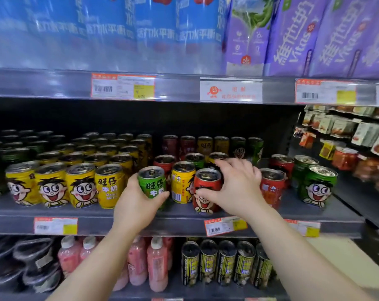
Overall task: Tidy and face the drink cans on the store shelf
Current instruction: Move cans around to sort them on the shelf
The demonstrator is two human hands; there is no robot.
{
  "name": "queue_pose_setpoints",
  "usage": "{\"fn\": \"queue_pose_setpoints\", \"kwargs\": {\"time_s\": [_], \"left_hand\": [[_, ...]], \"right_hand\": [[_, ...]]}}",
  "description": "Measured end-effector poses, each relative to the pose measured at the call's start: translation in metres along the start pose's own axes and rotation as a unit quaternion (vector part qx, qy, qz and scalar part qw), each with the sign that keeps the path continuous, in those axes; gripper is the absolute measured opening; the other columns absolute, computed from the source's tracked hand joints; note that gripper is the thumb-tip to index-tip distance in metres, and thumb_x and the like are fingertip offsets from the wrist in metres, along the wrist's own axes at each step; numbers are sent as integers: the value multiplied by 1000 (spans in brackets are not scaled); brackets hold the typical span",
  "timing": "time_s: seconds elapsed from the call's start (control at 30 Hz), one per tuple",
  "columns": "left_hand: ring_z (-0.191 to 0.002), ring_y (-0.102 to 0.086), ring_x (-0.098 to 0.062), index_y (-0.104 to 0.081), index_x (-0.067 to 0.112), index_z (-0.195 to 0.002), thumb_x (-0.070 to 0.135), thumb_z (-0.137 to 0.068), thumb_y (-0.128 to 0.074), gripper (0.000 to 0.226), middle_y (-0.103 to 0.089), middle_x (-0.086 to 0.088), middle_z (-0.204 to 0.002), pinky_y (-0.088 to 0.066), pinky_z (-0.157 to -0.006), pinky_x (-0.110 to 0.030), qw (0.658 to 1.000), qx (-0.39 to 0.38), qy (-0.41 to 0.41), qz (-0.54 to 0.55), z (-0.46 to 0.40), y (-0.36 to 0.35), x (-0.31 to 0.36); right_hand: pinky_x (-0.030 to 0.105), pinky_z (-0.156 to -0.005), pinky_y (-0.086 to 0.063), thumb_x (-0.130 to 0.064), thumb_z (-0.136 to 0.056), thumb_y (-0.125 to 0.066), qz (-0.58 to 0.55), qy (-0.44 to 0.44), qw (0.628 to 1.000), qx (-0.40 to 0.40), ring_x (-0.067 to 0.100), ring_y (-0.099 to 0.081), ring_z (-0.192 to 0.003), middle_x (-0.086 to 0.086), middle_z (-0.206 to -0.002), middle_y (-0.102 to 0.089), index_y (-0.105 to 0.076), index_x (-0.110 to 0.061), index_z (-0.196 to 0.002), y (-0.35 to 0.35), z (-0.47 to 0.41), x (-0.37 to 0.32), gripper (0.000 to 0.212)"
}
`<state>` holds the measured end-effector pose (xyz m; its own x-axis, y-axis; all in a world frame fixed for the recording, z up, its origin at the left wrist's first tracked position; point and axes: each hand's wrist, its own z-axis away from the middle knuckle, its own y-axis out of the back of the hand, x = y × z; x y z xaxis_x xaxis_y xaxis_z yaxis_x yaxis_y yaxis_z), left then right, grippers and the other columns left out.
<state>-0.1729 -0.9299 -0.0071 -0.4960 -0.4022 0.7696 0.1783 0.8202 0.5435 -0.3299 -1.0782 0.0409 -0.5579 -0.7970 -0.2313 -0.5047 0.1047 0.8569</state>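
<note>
We are looking at the grey metal store shelf (pixel 97 211), where small printed drink cans are standing in rows. On the left, a front row of yellow cartoon-face cans (pixel 51 184) is sitting near the shelf edge, three showing the face and the fourth, a yellow can turned to its lettering (pixel 109 185), standing just beside them.

Next, our left hand (pixel 138 203) is gripping a green metal can with white lettering (pixel 152 181), the fingers and thumb curling round its lower half. That green can is tilting slightly, and we cannot tell whether its base is resting on the shelf or is lifted. Just to its right, a yellow can showing its barcode side (pixel 182 182) is standing upright between the two hands.

Our right hand (pixel 238 185) is holding a red can with a cartoon face (pixel 206 192) at the front of the shelf, thumb pressing on the face side and fingers wrapping over the rim and the far side. The face is pointing towards us.

Further right, another red can turned to its text side (pixel 272 187) is standing just beside the right hand, and a green cartoon-face can (pixel 318 186) is standing near the shelf's right end. Orange-and-white price tags (pixel 56 225) are sitting along the shelf's front rail.
</note>
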Motion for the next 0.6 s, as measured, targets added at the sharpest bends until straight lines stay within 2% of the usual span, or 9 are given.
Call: {"fn": "queue_pose_setpoints", "kwargs": {"time_s": [0.07,0.13,0.23,0.3,0.37,0.53,0.6], "left_hand": [[-101,-60,-26,-42,22,-130,43,-67,-79,76,-64,-1,-110,-43,-74,-33,999,-1,-18,43,4,8,6],[-91,-59,-14,-46,26,-126,44,-65,-80,72,-62,9,-101,-43,-71,-30,995,-30,-60,69,9,19,23],[-84,-58,7,-48,39,-117,47,-58,-82,68,-62,19,-96,-41,-63,-11,983,-109,-123,79,24,26,56],[-86,-54,18,-48,45,-111,47,-53,-84,69,-63,23,-94,-41,-61,-3,973,-145,-144,107,38,19,75],[-87,-54,20,-50,45,-109,45,-49,-87,70,-64,25,-95,-40,-64,-1,964,-167,-155,136,53,2,91],[-90,-56,15,-50,46,-112,56,-47,-83,74,-63,29,-98,-46,-74,-12,949,-213,-174,151,79,-54,124],[-97,-54,13,-46,45,-123,60,-48,-81,84,-60,28,-107,-46,-83,-16,941,-242,-187,148,84,-71,137]], "right_hand": [[43,-108,-19,-78,-65,-55,-36,11,999,19,20,-29,-131,-7,-137,-44,-39,-34,-139,2,5,-4,87],[42,-107,-22,-76,-67,-57,-107,33,993,20,16,-31,-130,-11,-136,-47,-42,-36,-137,10,11,-10,82],[41,-107,-34,-75,-63,-57,-238,35,970,-37,9,-38,-125,-18,-126,-53,-46,-39,-132,27,18,-15,79],[39,-101,-42,-75,-57,-60,-267,25,962,-58,6,-46,-118,-20,-119,-57,-50,-38,-127,40,22,-9,80],[36,-95,-48,-73,-54,-66,-250,11,965,-80,5,-53,-109,-17,-115,-60,-53,-35,-122,51,26,5,79],[34,-86,-53,-67,-54,-73,-231,-42,967,-100,2,-61,-94,-16,-102,-66,-59,-36,-108,81,44,59,64],[33,-85,-54,-60,-56,-78,-229,-76,966,-97,0,-63,-91,-16,-99,-67,-60,-36,-105,93,50,87,58]]}}
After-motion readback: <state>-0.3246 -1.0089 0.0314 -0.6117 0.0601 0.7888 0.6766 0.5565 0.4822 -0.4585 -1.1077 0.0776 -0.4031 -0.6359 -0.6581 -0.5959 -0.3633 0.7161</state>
